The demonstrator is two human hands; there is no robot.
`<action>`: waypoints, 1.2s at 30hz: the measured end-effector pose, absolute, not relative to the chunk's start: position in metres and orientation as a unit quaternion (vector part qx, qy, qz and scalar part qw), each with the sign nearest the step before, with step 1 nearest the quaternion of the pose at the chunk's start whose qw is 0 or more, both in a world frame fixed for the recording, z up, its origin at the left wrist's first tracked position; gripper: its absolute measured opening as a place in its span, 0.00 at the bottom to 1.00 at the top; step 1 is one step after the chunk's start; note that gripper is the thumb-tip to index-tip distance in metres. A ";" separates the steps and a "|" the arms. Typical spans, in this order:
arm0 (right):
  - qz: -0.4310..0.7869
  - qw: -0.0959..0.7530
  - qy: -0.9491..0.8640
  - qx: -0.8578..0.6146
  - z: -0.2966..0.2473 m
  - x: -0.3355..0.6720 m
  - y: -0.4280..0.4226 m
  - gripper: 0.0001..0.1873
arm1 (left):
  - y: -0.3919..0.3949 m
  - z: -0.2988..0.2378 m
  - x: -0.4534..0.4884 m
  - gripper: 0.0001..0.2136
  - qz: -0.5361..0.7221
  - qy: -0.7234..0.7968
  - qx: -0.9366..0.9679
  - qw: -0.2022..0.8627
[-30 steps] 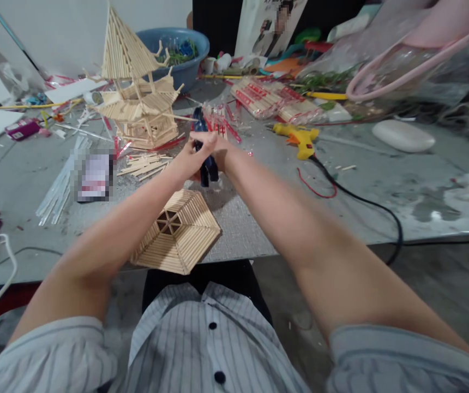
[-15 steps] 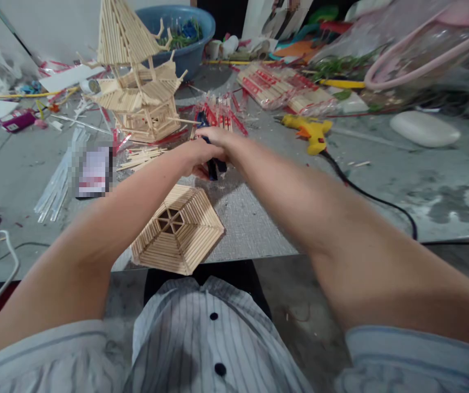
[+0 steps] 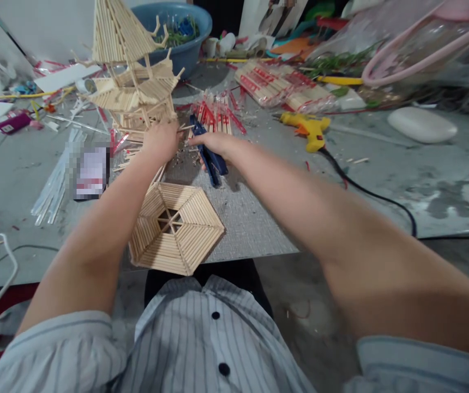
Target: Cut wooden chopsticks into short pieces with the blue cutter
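Observation:
My right hand (image 3: 218, 146) is closed around dark blue pliers (image 3: 212, 158), their handles pointing toward me and their jaws away. A thin wooden stick (image 3: 186, 128) spans the short gap between the jaws and my left hand (image 3: 163, 141), whose fingers are closed on it, partly hidden. That hand is in front of a pagoda model (image 3: 136, 93) built of wooden sticks and covers part of its base. Nearer to me, a hexagonal stick roof (image 3: 193, 240) with an open spoked centre lies at the table edge. Loose sticks (image 3: 122, 161) lie beneath and beside my left forearm.
A yellow glue gun (image 3: 308, 130) with a black cord lies to the right. Packs of sticks (image 3: 263, 84), red-and-clear wrappers (image 3: 218, 112) and a blue basin (image 3: 197, 33) stand behind. Clear glue sticks (image 3: 56, 185) and a phone (image 3: 92, 172) lie left.
My left hand has moved left and away from the pliers, toward the pagoda's base. My right hand stays in nearly the same place with the pliers, now more exposed.

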State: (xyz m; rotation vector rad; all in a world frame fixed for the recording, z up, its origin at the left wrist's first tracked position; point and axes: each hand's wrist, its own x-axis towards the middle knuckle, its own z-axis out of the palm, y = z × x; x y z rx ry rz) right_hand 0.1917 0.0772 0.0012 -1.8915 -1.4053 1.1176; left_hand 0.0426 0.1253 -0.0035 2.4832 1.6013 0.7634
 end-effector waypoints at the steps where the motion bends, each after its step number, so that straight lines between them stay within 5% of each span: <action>1: 0.408 0.242 -0.529 -0.704 0.004 0.192 0.076 0.17 | 0.129 -0.010 0.042 0.04 0.248 0.527 0.812 0.042; 12: 0.603 0.112 -0.440 -0.656 0.032 0.216 0.050 0.10 | 0.103 0.005 0.039 0.14 0.068 0.542 0.837 -0.008; 18: 0.525 0.086 -0.426 -0.732 0.028 0.201 0.031 0.11 | 0.099 0.008 0.042 0.11 0.029 0.513 0.857 0.033; 27: 0.424 0.181 -0.454 -0.763 0.012 0.186 0.029 0.17 | 0.094 0.010 0.040 0.10 -0.003 0.535 0.843 0.050; 36: 0.413 0.132 -0.482 -0.761 0.013 0.190 0.032 0.17 | 0.100 0.010 0.035 0.15 -0.038 0.513 0.856 0.055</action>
